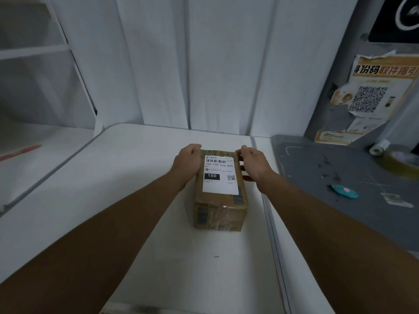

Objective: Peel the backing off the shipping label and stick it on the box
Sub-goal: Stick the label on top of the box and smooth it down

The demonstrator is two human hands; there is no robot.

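Note:
A brown cardboard box (218, 211) sealed with clear tape stands on the white table (136, 177), its long side pointing away from me. A white shipping label (220, 175) with a barcode, the number 150 and a small QR code lies flat on the box top. My left hand (187, 160) grips the box's left side near the far end, fingers curled over the far edge. My right hand (252, 163) holds the right side, with its fingers on the far right corner. No loose backing paper is in view.
A dark grey mat (340, 177) covers the surface to the right, with a teal box cutter (344, 191), a tape roll (405, 159) and a small white roll (379, 148). A torn poster (371, 98) hangs on the right wall. White shelves (34, 53) stand at left.

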